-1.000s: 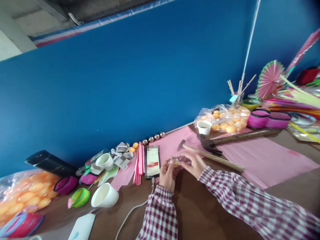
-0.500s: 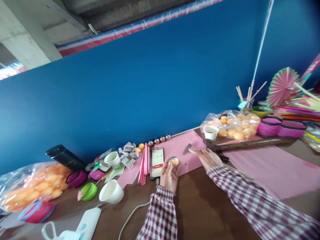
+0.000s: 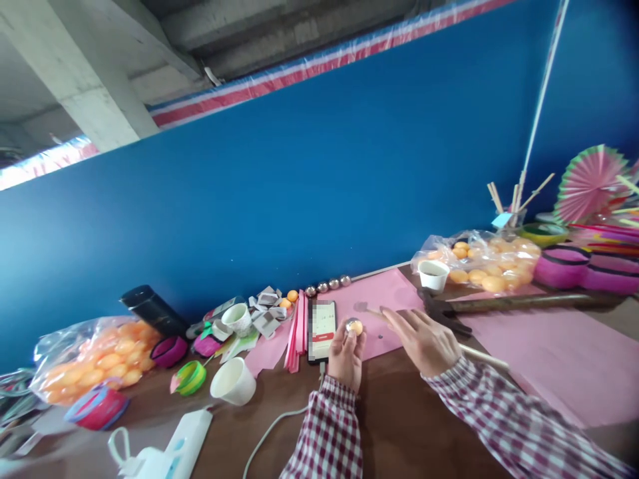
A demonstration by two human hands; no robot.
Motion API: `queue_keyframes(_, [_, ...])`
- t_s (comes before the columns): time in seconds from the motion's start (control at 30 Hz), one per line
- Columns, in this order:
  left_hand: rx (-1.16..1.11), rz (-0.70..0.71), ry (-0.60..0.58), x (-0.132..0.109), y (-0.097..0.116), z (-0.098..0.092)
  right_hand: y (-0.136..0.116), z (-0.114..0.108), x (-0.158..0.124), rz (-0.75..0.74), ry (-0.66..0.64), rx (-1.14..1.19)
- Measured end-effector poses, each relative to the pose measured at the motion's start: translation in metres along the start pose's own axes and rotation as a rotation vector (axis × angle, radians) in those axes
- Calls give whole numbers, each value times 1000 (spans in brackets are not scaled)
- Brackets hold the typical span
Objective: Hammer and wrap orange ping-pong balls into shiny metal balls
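My left hand [image 3: 347,356] pinches a small ball [image 3: 354,326], part shiny silver and part orange, between its fingertips. My right hand [image 3: 426,339] is closed on the pale handle of a long brush [image 3: 360,307], whose flat grey tip is a little above and right of the ball, apart from it. Under the brush lies pink paper [image 3: 384,289] with a small dark speck on it. Several silver balls [image 3: 333,284] stand in a row along the paper's back edge. A phone [image 3: 323,330] lies just left of my left hand, its cable plugged in.
A hammer [image 3: 519,303] lies to the right of my right hand. Behind it are a white cup with dark contents [image 3: 433,275] and a bag of orange balls [image 3: 514,259]. Another bag [image 3: 104,359], a white cup [image 3: 233,381] and a power strip [image 3: 187,442] occupy the left.
The brush tip has swung left, closer to the ball. My left hand has turned the ball. The view has shifted a little, so the table things sit further right.
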State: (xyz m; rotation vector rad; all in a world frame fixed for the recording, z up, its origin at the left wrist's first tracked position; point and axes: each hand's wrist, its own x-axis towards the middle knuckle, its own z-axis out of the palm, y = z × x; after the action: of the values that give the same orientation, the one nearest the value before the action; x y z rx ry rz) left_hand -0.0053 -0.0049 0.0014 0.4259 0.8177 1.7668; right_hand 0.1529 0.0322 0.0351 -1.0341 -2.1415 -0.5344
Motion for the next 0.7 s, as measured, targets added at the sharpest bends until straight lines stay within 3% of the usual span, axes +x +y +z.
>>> queue_keyframes(0.17, [33, 21, -15, 2, -3, -1, -1, -2, -1, -45, -90, -3])
queue_keyframes(0.3, [39, 40, -36, 1, -3, 0, 2, -2, 1, 33, -20, -8])
queue_keyframes(0.43, [68, 17, -21, -1, -2, 3, 3, 3, 0, -21, -66, 3])
queue_keyframes(0.57, [78, 49, -34, -2, -2, 4, 3, 5, -1, 36, -40, -11])
queue_keyframes(0.7, [115, 52, -36, -2, -3, 3, 0, 3, 0, -16, -126, 12])
